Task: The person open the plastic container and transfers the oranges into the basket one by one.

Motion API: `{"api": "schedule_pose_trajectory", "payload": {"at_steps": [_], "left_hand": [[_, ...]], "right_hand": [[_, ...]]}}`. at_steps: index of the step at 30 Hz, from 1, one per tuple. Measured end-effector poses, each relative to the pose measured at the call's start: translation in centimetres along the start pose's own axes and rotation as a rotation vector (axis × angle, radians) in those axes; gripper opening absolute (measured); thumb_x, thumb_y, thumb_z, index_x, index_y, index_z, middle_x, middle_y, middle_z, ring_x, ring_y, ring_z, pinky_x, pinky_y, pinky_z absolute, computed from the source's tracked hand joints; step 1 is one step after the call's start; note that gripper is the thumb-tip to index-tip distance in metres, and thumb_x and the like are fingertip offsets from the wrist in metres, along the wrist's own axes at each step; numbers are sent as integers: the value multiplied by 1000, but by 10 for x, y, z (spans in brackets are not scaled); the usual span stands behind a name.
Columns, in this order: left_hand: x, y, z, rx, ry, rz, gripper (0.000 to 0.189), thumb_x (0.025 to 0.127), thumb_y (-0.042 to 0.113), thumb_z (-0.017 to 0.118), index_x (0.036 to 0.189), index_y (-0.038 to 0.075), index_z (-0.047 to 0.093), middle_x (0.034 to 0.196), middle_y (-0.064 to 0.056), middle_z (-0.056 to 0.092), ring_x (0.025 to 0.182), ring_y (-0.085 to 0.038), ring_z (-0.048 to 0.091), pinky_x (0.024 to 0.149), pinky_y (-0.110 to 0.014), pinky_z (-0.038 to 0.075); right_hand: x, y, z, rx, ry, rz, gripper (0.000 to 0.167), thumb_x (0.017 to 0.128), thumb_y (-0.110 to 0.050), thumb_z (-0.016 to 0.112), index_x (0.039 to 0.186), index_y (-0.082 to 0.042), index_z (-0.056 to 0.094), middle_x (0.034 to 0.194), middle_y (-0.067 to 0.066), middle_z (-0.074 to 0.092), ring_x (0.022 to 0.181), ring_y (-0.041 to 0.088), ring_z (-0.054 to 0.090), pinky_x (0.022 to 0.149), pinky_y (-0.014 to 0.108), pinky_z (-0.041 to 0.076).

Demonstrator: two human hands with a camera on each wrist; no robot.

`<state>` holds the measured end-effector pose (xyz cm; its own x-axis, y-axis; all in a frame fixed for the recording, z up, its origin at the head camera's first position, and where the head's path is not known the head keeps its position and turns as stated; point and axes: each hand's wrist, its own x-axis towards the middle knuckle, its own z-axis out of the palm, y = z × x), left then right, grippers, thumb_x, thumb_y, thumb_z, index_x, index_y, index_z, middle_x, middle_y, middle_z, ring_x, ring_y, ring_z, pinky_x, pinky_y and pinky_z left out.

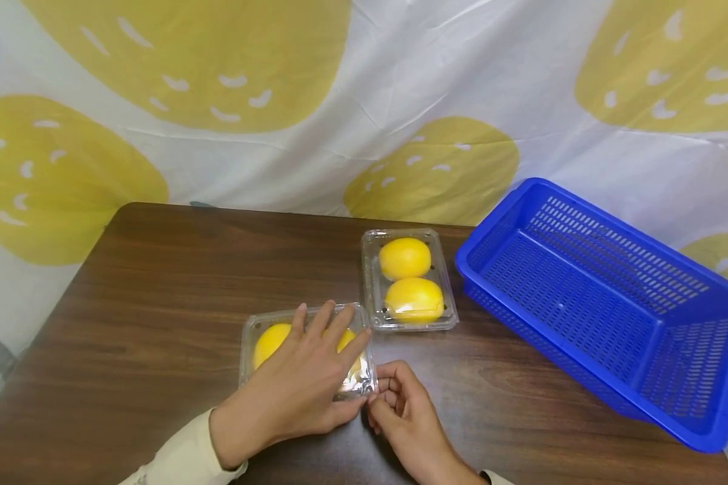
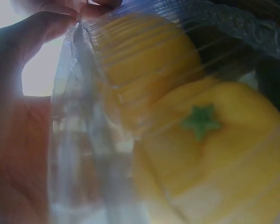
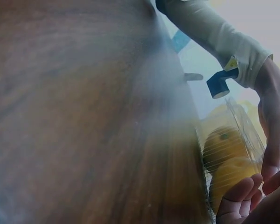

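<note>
A clear plastic clamshell box [image 1: 358, 387] with yellow fruits [image 1: 269, 343] inside lies near the front of the table. My left hand [image 1: 303, 377] rests flat across its lid, fingers spread, thumb along the front edge. At the front right corner, my right hand [image 1: 409, 417] pinches the box's rim between thumb and curled fingers. The left wrist view shows a green star-shaped stem mark [image 2: 201, 120] on one fruit, through the ribbed plastic [image 2: 74, 140]. In the right wrist view the right fingers [image 3: 235, 196] meet the left thumb at the corner. The left hand partly hides the fruits.
Just behind and right stands a second clear box [image 1: 373, 283] with two yellow fruits. A blue perforated basket [image 1: 552, 350] sits at the right of the brown wooden table [image 1: 158, 303]. Behind the table hangs a white cloth [image 1: 431, 67] with yellow shapes.
</note>
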<state>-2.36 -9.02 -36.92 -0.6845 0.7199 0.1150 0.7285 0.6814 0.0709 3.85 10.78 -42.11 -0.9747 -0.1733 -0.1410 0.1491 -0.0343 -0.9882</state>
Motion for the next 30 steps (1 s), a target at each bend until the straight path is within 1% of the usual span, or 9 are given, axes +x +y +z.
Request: {"api": "schedule_pose_trajectory", "payload": {"at_steps": [9,12,16,19,24,27,30], "left_hand": [[2,0,-1,40,35,28,82,90,66,77,149,9,67,156,-26,56,139,-52,58,110,-78,51],[3,-1,-1,26,40,31,81,89,63,78,148,8,67,155,-26,57,138,-52,58,109,-78,51],[4,-2,-3,-25,43,28,80,88,58,80,147,7,66,153,-27,58,137,-52,59,108,-78,52],[3,-3,-5,-49,29,21,79,90,59,78,149,8,65,155,-26,58,138,-52,57,109,-78,51],[-2,-5,-5,-44,-12,10,81,96,65,73,156,12,59,163,-23,51,147,-52,51,116,-76,46],[-6,-7,-4,-42,-38,5,84,96,65,74,161,15,53,170,-21,44,153,-51,44,121,-75,41],[-12,-9,-4,-45,-37,6,87,95,61,77,164,16,50,174,-19,38,157,-51,39,123,-76,38]], "right_hand": [[1,0,2,-3,18,-3,34,91,14,59,125,11,54,96,9,63,68,9,57,60,17,50],[1,0,2,-12,11,-8,33,91,14,58,123,11,54,96,9,63,67,9,57,59,17,49],[2,0,1,-18,4,-19,30,92,14,57,122,10,54,96,9,64,67,9,57,59,18,50],[1,1,1,-11,14,-15,30,93,13,58,123,11,55,98,10,64,68,9,57,60,18,51],[0,2,0,5,20,31,30,97,9,61,127,12,56,99,11,65,71,11,59,62,19,54],[0,2,-1,2,6,20,30,99,8,62,127,12,57,99,13,65,72,11,60,62,19,54],[0,2,-3,-3,-3,1,28,99,7,63,127,12,58,98,15,64,72,12,60,62,19,54]]}}
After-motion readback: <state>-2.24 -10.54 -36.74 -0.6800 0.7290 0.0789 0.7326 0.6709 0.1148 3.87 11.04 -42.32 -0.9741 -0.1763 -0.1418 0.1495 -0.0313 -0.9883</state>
